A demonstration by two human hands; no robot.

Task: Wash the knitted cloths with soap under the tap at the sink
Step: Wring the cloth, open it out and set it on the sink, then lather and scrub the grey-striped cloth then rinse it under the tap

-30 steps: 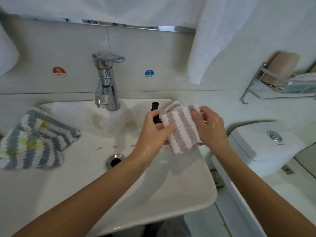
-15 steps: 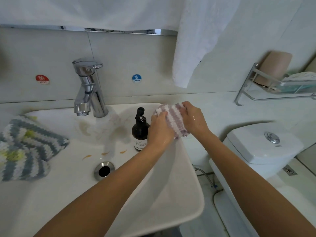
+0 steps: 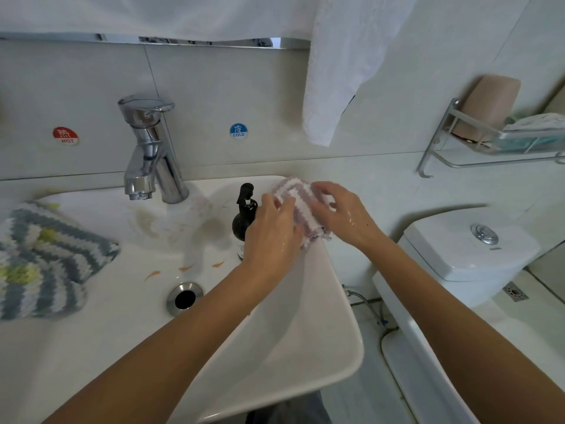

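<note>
- Reaching in from the near edge, both forearms crossing the white sink toward its far right corner.
- Left hand: wet, fingers bent over the near-left side of the pink-and-white striped knitted cloth, gripping it.
- Right hand: wet, fingers curled over the cloth's right and far edge, pinching it; fingertips of the two hands near each other across the stripes.
- Cloth bunched between both hands, held at the sink's far right rim; contact with the rim cannot be told.
- Just left of the left fingers: dark soap pump bottle, upright, partly hidden by the hand.
- Below and left of the left wrist: open metal drain.
- Well left of both hands: grey, white and yellow knitted cloth lying on the sink's left ledge.
- Beyond and left of the fingers: chrome tap, no water visible.
- Above the right fingers: white towel hanging on the wall.
</note>
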